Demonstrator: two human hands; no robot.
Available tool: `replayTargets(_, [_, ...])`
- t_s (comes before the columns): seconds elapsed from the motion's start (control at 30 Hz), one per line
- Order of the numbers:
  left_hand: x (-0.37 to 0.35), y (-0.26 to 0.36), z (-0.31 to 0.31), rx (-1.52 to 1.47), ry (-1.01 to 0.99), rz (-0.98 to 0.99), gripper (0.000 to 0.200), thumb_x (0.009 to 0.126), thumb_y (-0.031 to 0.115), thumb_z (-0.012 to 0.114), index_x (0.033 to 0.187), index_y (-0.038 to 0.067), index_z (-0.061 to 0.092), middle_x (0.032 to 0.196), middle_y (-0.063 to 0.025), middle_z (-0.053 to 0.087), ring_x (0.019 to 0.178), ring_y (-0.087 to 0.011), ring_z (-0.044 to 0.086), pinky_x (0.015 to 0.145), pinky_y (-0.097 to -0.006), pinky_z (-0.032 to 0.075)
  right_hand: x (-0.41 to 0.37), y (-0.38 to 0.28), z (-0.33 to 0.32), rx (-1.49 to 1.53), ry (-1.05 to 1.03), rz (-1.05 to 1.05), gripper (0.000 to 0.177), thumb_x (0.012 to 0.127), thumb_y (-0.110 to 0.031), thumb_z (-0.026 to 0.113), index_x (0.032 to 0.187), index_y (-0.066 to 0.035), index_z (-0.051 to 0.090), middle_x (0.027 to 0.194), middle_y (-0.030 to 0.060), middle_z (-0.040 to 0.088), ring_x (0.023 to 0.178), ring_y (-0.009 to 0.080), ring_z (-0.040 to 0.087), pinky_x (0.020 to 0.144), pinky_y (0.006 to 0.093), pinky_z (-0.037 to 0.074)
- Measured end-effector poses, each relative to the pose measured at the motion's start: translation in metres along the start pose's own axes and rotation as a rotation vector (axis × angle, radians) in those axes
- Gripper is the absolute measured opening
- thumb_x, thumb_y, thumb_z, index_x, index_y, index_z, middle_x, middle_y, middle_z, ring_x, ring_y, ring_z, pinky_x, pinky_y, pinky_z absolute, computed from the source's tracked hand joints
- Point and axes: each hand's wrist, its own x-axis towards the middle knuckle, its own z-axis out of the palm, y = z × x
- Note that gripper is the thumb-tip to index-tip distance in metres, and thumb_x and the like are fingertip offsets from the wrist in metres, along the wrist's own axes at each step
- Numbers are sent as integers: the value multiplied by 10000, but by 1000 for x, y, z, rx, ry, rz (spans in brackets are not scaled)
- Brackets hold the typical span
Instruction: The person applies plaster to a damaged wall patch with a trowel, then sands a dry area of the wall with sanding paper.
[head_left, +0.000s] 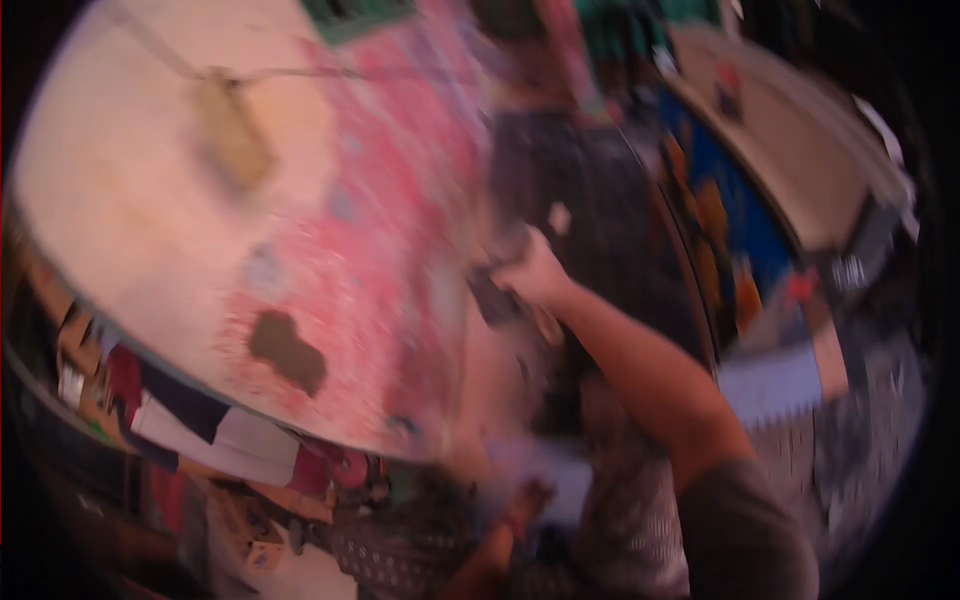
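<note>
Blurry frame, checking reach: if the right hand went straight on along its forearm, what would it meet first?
Probably the pink patterned cloth, just up and left of the right hand. Blur hides depth, so it may already touch it.

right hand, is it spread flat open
No, the right hand is closed in a fist on the dark cloth.

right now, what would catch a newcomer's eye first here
The pink patterned cloth spread over the pale table at left centre stands out first. Next comes the right hand at mid frame, apparently closed on a dark cloth, though motion blur hides detail. A blue and orange cloth lies to the right.
</note>
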Motion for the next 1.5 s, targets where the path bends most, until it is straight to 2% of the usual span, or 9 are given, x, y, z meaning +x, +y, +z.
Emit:
replayTargets(0.03, [-19,2,11,257,47,146,1402,546,959,654,1590,54,414,1685,-202,344,1601,-435,196,1320,-566,63,-9,-12,0,-66,15,37,676,671,-71,828,1290,-1,566,1129,120,690,1063,236,688,937,379,557])
replayTargets(0.1, [-13,23,-56,-1041,111,-496,886,763,564,695,1463,48,524,1338,-130,543,1206,-301,452,997,-434,313,-17,18,3,-332,145,228,658,707,-153,803,1296,36,578,1120,179,708,1055,280,703,914,408,567])
replayTargets(0.17, [-16,55,-110,-1666,383,-810,391,980,168,736,1336,42,634,990,-58,743,811,-166,708,675,-302,564,-18,56,11,-498,27,385,632,760,-206,776,1275,105,585,1146,239,708,1107,332,707,960,434,559])
replayTargets(0.33, [-37,55,-47,-1530,317,-848,358,975,200,727,1311,82,682,1004,-105,769,856,-161,740,682,-281,568,-5,70,44,-417,-106,598,754,782,-151,823,1422,86,502,1386,288,631,1272,375,660,1069,425,544])
replayTargets(0.43, [-57,19,-17,-709,-130,-292,409,946,259,720,1298,53,700,1163,-164,775,971,-268,769,775,-353,602,-18,47,60,-322,-46,577,809,826,-104,808,1498,80,397,1405,280,626,1284,403,648,1078,448,545])
replayTargets(0.47, [-62,15,-18,-679,-187,-289,407,948,258,716,1298,52,699,1166,-164,774,976,-268,767,780,-355,600,-20,34,63,-325,-53,562,797,829,-100,808,1489,79,398,1403,282,626,1283,404,648,1076,449,545])
replayTargets(0.67, [-74,29,-18,-1012,-276,-668,401,960,253,690,1302,45,693,1184,-170,764,1003,-273,757,810,-365,589,-41,-9,62,-295,-84,503,735,841,-80,812,1439,72,412,1383,291,632,1272,411,652,1064,457,554])
replayTargets(0.97, [-72,41,-24,-1078,-260,-713,392,978,246,650,1307,34,683,1212,-177,750,1043,-281,741,855,-380,572,0,62,94,-187,-42,525,759,827,-105,828,1434,80,412,1323,283,667,1230,407,676,1030,451,572])
replayTargets(1.5, [-70,56,-17,-1080,-310,-745,385,1010,233,580,1315,16,666,1261,-191,724,1115,-294,714,935,-408,543,-14,49,82,-156,-121,529,667,895,-85,739,1462,54,417,1361,267,654,1264,394,660,1061,448,556])
